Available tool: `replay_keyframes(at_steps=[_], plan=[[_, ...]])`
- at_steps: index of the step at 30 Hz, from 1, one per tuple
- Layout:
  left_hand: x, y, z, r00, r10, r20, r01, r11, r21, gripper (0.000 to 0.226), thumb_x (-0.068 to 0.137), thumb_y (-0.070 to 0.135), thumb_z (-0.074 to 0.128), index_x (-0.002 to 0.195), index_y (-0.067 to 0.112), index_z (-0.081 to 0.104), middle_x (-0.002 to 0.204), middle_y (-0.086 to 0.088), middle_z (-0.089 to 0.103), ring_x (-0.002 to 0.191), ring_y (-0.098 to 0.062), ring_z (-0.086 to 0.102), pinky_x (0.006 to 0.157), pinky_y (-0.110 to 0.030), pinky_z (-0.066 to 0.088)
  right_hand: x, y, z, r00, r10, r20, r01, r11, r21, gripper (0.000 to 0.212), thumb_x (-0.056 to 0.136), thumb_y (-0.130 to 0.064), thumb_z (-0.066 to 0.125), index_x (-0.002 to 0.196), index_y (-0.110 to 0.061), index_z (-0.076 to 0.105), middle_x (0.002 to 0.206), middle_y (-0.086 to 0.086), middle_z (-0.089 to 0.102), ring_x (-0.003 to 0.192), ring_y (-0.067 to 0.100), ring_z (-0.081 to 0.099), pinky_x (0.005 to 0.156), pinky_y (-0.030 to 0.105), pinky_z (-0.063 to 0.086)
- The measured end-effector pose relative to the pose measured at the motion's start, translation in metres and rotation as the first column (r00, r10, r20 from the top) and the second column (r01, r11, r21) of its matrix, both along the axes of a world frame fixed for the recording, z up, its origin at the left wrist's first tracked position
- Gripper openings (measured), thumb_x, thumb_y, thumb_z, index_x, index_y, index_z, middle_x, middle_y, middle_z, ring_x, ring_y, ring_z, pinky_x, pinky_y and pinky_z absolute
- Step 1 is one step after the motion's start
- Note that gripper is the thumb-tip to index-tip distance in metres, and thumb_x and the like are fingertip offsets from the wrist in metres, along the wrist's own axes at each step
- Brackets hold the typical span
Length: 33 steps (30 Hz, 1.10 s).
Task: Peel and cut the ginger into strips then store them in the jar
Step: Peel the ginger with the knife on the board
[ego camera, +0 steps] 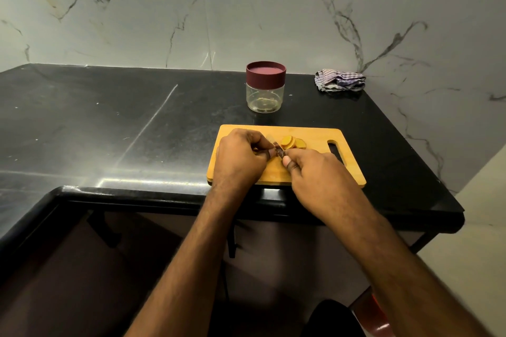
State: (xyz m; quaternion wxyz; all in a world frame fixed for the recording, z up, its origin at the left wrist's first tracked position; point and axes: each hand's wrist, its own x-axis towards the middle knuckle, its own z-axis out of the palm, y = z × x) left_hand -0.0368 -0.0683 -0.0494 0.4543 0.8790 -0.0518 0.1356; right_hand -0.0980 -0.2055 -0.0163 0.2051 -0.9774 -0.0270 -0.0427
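Left hand (241, 157) curled over small ginger piece (271, 151), pinching it at fingertips, just above wooden cutting board (315, 169). Right hand (317, 172) closed round knife (279, 151) – only short stretch of blade shows between the hands, handle hidden. Yellow ginger slices (293, 142) lie just beyond fingertips. Lidded jar (265, 87) well beyond hands, looks empty; checked cloth (340, 80) farther right.

Risks – blade close to left fingertips, slip on so small a piece could nick skin; piece could pop free.
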Motion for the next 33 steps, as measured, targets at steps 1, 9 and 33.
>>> replay_keyframes(at_steps=[1,9,33], plan=[[0.0,0.0,-0.001,1.0,0.005,0.005,-0.005,1.0,0.002,0.006,0.084,0.019,0.08,0.081,0.024,0.079,0.084,0.015,0.072,0.085,0.002,0.065,0.081,-0.014,0.049,0.001,0.001,0.0,1.0,0.002,-0.006,-0.002,1.0,-0.001,0.032,0.102,-0.039,0.037,0.125,-0.031,0.057,0.093,-0.006,0.058,0.082,0.009,0.054,0.066,0.026,0.044],[-0.002,0.003,-0.002,0.999,0.031,0.015,-0.031,1.0,0.003,0.005,0.083,0.017,0.08,0.08,0.021,0.078,0.075,0.019,0.065,0.078,0.011,0.057,0.065,0.002,0.039,0.006,0.008,0.001,0.999,-0.005,-0.036,0.004,1.0,-0.029,0.029,0.102,-0.037,0.038,0.127,-0.034,0.054,0.094,-0.003,0.057,0.079,0.011,0.054,0.06,0.027,0.043],[-0.008,0.001,-0.002,0.995,0.1,0.015,-0.1,0.995,0.02,0.009,0.088,0.021,0.076,0.097,0.02,0.077,0.097,0.011,0.069,0.085,0.0,0.058,0.073,-0.007,0.036,-0.022,-0.016,0.003,0.998,-0.06,0.01,0.061,0.993,-0.105,0.031,0.101,-0.041,0.04,0.128,-0.038,0.054,0.09,-0.006,0.054,0.08,0.01,0.054,0.068,0.028,0.051]])
